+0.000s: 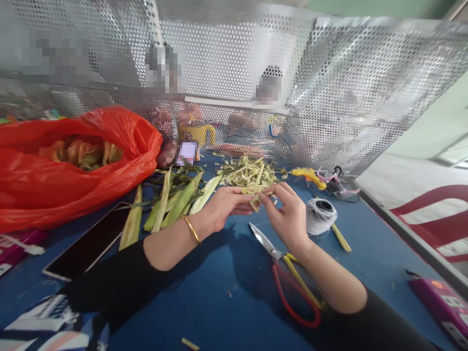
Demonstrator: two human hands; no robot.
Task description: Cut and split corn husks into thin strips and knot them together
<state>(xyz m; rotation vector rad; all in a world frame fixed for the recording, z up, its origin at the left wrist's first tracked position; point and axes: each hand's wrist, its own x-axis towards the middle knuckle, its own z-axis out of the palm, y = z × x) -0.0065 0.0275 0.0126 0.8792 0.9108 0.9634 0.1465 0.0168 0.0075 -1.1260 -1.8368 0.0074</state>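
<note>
A small pale green strip of corn husk (255,199) is held between my two hands above the blue table. My left hand (224,204), with a gold bangle at the wrist, is closed on its left side. The fingertips of my right hand (288,212) pinch the same piece from the right; its exact shape is partly hidden by the fingers. Just below lie scissors (272,252) with one red and one yellow handle, partly under my right forearm. Beside my right hand stands a spool of white thread (321,217). Whole husks (183,200) lie left of my left hand.
Shredded husk (244,170) is heaped behind my hands. At left are a red plastic bag (135,141) and a dark-screened tablet or phone (91,241). A yellow glue gun (309,176) and purple box (438,307) lie right. A perforated metal screen (226,58) borders the table; people sit beyond.
</note>
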